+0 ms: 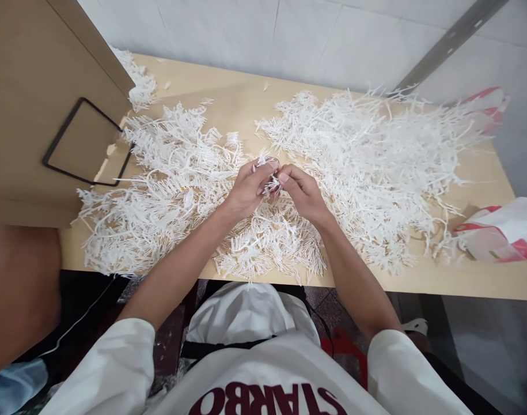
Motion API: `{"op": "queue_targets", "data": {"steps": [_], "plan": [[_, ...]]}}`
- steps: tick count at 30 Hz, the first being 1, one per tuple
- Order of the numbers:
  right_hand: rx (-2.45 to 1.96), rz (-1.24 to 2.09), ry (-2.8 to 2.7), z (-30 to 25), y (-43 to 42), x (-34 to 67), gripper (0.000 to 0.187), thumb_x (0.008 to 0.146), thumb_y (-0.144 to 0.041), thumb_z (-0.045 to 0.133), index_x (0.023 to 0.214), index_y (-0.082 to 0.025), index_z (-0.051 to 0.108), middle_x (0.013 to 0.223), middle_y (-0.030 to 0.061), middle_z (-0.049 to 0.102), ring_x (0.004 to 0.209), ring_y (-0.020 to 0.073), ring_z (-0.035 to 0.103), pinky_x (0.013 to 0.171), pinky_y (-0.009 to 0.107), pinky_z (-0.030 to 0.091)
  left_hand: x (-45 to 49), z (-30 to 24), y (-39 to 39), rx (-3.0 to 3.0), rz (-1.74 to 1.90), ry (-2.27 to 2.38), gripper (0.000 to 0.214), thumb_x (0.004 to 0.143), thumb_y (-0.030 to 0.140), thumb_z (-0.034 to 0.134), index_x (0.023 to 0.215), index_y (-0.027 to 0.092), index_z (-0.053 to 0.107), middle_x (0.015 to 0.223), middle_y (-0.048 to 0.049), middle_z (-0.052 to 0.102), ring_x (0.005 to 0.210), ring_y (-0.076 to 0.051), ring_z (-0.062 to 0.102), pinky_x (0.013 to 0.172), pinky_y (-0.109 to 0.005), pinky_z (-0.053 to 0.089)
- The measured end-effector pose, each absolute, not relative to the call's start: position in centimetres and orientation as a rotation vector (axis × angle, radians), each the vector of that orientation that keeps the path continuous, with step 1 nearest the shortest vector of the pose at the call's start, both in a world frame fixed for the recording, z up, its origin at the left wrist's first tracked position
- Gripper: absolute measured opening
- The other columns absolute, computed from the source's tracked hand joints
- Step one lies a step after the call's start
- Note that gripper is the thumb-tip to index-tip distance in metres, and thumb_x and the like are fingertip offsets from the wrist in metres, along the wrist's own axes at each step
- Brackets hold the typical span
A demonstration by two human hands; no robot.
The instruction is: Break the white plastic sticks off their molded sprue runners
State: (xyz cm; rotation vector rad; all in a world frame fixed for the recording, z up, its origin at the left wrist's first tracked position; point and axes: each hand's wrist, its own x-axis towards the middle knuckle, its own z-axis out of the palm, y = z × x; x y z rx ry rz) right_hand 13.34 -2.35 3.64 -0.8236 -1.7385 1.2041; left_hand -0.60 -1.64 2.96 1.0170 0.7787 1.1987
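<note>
My left hand (pixel 249 187) is closed around a small bunch of thin white branched plastic sprigs (pixel 265 158), whose tips stick out above and beside the fingers. My right hand (pixel 301 189) meets it, thumb and forefinger pinched at the bunch's right side. What exactly sits in that pinch is too small to make out. Under and around both hands lie loose white sprigs (pixel 272 236). One heap of sprigs (pixel 159 167) spreads to the left, and a larger heap (pixel 358 161) to the right.
A big cardboard box (pixel 42 115) with a black wire frame (pixel 84 141) stands at the left of the wooden table (pixel 479 173). Red and white plastic bags (pixel 500 230) lie at the right edge. A tiled wall (pixel 246 34) and a metal post (pixel 448 46) are behind.
</note>
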Motion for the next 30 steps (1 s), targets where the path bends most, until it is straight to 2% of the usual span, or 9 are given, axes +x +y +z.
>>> {"op": "queue_targets", "data": {"steps": [4, 8, 11, 14, 16, 21, 25, 30], "plan": [[-0.785, 1.342, -1.637, 3.4, -2.2, 13.6, 0.026, 0.089, -0.047, 0.052, 0.081, -0.022, 0.053, 0.076, -0.002, 0.059, 0.07, 0.0093, 0.058, 0.07, 0.028, 0.051, -0.5, 2.9, -1.8, 0.912, 1.173, 0.766, 0.03, 0.081, 0.045, 0.064, 0.067, 0.02, 0.053, 0.044, 0.008, 0.026, 0.043, -0.007, 0.044, 0.046, -0.021, 0.044], [-0.78, 1.375, -1.558, 3.6, -2.1, 13.7, 0.032, 0.089, -0.052, 0.049, 0.078, -0.022, 0.052, 0.084, 0.0009, 0.062, 0.076, 0.0112, 0.06, 0.076, 0.033, 0.054, -1.4, 2.8, -1.0, 0.967, 1.199, 0.81, 0.03, 0.083, 0.049, 0.06, 0.073, 0.021, 0.057, 0.045, 0.0062, 0.033, 0.046, -0.008, 0.049, 0.046, -0.022, 0.045], [-0.8, 1.297, -1.54, 4.0, -2.1, 13.6, 0.035, 0.089, -0.055, 0.047, 0.082, -0.022, 0.056, 0.098, 0.003, 0.062, 0.089, 0.0125, 0.061, 0.084, 0.035, 0.054, -2.1, 2.6, -0.2, 1.0, 1.315, 0.884, 0.029, 0.087, 0.05, 0.054, 0.077, 0.023, 0.058, 0.043, 0.0071, 0.026, 0.042, -0.007, 0.041, 0.043, -0.022, 0.037], [-0.832, 1.254, -1.584, 4.0, -2.0, 13.5, 0.03, 0.087, -0.052, 0.053, 0.097, -0.025, 0.062, 0.104, 0.002, 0.06, 0.091, 0.011, 0.06, 0.08, 0.03, 0.054, -2.0, 2.4, 0.0, 1.016, 1.386, 0.955, 0.027, 0.088, 0.049, 0.054, 0.08, 0.023, 0.057, 0.047, 0.0073, 0.03, 0.039, -0.005, 0.032, 0.04, -0.022, 0.029], [-0.864, 1.212, -1.598, 3.9, -2.0, 13.4, 0.03, 0.087, -0.05, 0.053, 0.101, -0.025, 0.062, 0.102, 0.0016, 0.06, 0.087, 0.0097, 0.059, 0.074, 0.026, 0.053, -1.7, 2.4, -0.3, 1.039, 1.413, 0.984, 0.025, 0.087, 0.047, 0.056, 0.083, 0.023, 0.056, 0.052, 0.0068, 0.039, 0.04, -0.004, 0.033, 0.04, -0.021, 0.027], [-1.009, 1.053, -1.744, 4.1, -2.2, 13.4, 0.031, 0.088, -0.051, 0.051, 0.083, -0.021, 0.059, 0.077, -0.0015, 0.06, 0.069, 0.0081, 0.054, 0.066, 0.025, 0.046, -1.2, 2.9, -1.2, 1.195, 1.357, 0.968, 0.025, 0.084, 0.047, 0.061, 0.086, 0.023, 0.056, 0.056, 0.0059, 0.047, 0.044, -0.004, 0.042, 0.044, -0.021, 0.032], [-1.012, 0.959, -1.907, 4.3, -2.3, 13.3, 0.029, 0.091, -0.048, 0.049, 0.083, -0.022, 0.059, 0.081, -0.0009, 0.061, 0.077, 0.0096, 0.055, 0.074, 0.027, 0.045, -1.0, 3.2, -1.4, 1.128, 1.298, 0.902, 0.023, 0.084, 0.043, 0.063, 0.08, 0.022, 0.055, 0.053, 0.0068, 0.042, 0.042, -0.004, 0.038, 0.044, -0.02, 0.035], [-0.923, 1.054, -1.819, 4.1, -2.2, 13.7, 0.03, 0.091, -0.047, 0.049, 0.08, -0.022, 0.06, 0.08, -0.0008, 0.058, 0.077, 0.0102, 0.056, 0.077, 0.03, 0.047, -1.1, 3.2, -1.2, 0.956, 1.213, 0.835, 0.027, 0.087, 0.042, 0.058, 0.071, 0.02, 0.055, 0.045, 0.0084, 0.024, 0.04, -0.005, 0.034, 0.05, -0.022, 0.043]]}}
